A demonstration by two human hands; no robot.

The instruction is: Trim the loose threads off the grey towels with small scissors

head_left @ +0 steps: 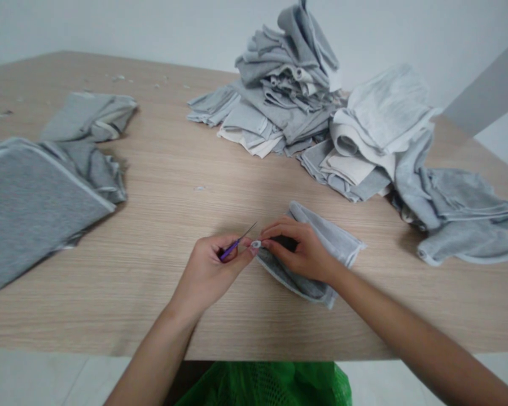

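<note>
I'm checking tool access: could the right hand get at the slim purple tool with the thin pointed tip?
Probably yes: the right hand is close beside the purple tool. However, the left hand holds it, and the right is busy at the grey fabric piece.

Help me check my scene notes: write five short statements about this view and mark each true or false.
1. The left hand holds a purple-handled tool. True.
2. The two hands are far apart. False: the left and right hand meet at the left end of a small gray cloth.
3. Green mesh material shows below the table's near edge. True.
4. The tallest fabric pile stands nearest the person. False: that pile is toward the far side.
5. Gray fabric lies at the left. True.
</note>
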